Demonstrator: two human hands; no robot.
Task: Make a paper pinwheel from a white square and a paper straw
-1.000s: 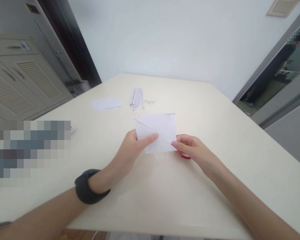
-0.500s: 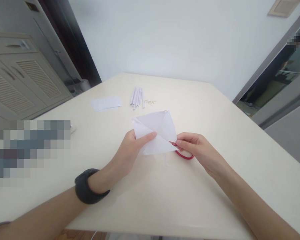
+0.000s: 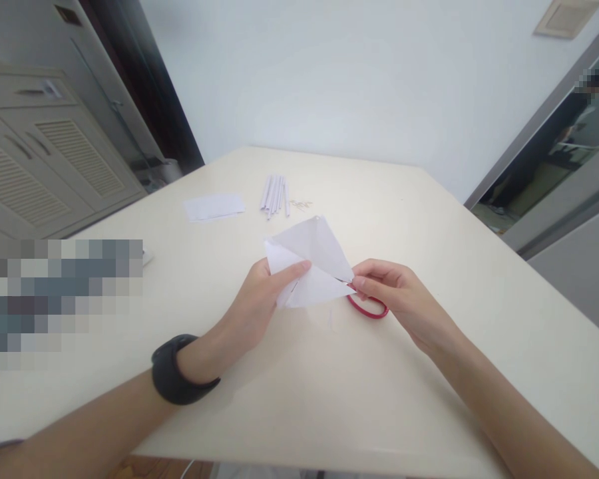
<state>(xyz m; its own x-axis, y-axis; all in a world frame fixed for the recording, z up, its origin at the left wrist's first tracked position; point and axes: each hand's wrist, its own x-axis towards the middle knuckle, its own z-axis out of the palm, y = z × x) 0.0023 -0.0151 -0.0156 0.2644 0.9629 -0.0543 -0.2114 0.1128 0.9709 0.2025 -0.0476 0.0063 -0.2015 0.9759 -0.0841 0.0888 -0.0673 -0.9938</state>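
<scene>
- At the far left, a cabinet [image 3: 60, 140] with louvered doors stands beyond the cream table [image 3: 459, 279].
- A black wristband [image 3: 172, 372] circles the left wrist.
- White paper sheets [image 3: 214, 207] lie flat toward the table's back left.
- The left hand [image 3: 254, 299] grips the folded white paper [image 3: 319, 246], thumb on top, other fingers mostly hidden.
- Beyond it, white paper tubes [image 3: 274, 195] lie side by side, with thin tan pieces [image 3: 301, 205] just right of them, too small to identify.
- The folded white paper is held over the table between both hands, a gap between its flaps at the right.
- A red loop [image 3: 372, 314], apparently a scissors handle, shows beneath the right hand.
- The right hand [image 3: 389, 283] pinches a flap's tip, thumb against fingers.
</scene>
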